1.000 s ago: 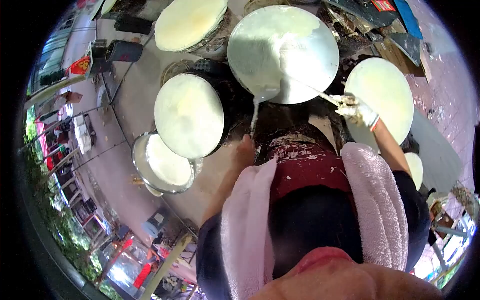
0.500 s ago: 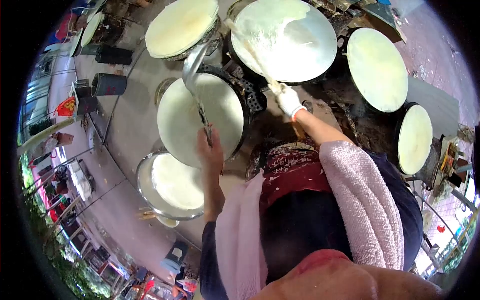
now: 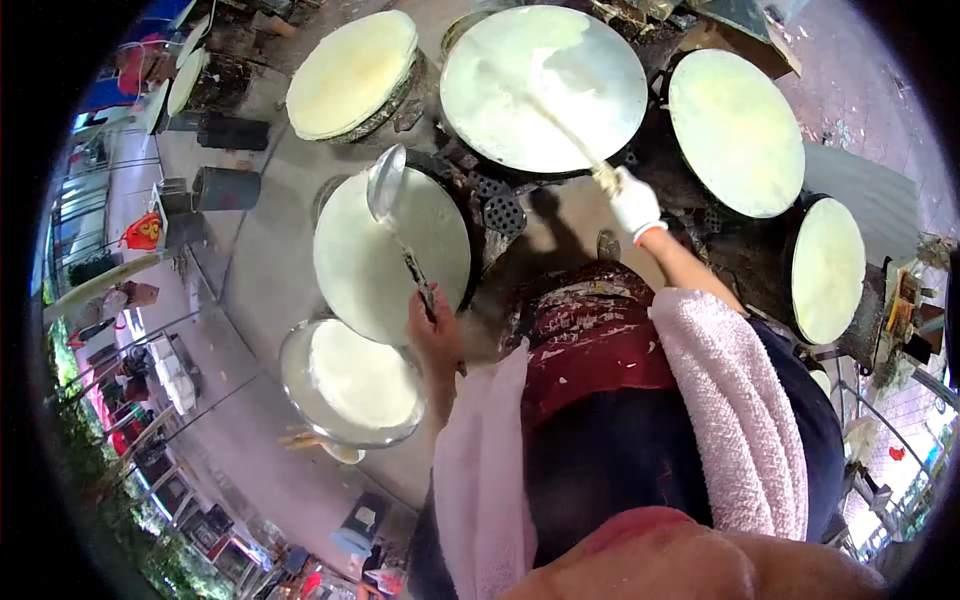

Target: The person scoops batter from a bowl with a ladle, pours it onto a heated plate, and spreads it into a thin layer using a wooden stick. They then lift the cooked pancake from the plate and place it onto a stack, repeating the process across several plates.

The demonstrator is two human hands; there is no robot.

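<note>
My left hand point(image 3: 433, 328) grips the handle of a metal ladle point(image 3: 386, 190), whose bowl hangs over a round griddle point(image 3: 390, 250) coated with pale batter. My right hand point(image 3: 634, 203), in a white glove, holds a thin spreader stick point(image 3: 565, 135) that reaches across the middle griddle point(image 3: 545, 88), where wet batter covers most of the surface. A steel basin of white batter point(image 3: 355, 380) sits just left of my left hand. A red stained apron point(image 3: 590, 330) and a pink towel point(image 3: 735, 400) over my shoulders fill the lower view.
Other batter-covered griddles stand around: one at the top left point(image 3: 352, 72), one at the right point(image 3: 735, 130), one at the far right point(image 3: 828, 268). Dark bins point(image 3: 225, 187) stand on the concrete floor at the left. Stalls and greenery lie beyond.
The ladle went from the middle griddle to the left one and now sits lower over it. My right hand shifted right, the stick sweeping across the middle griddle.
</note>
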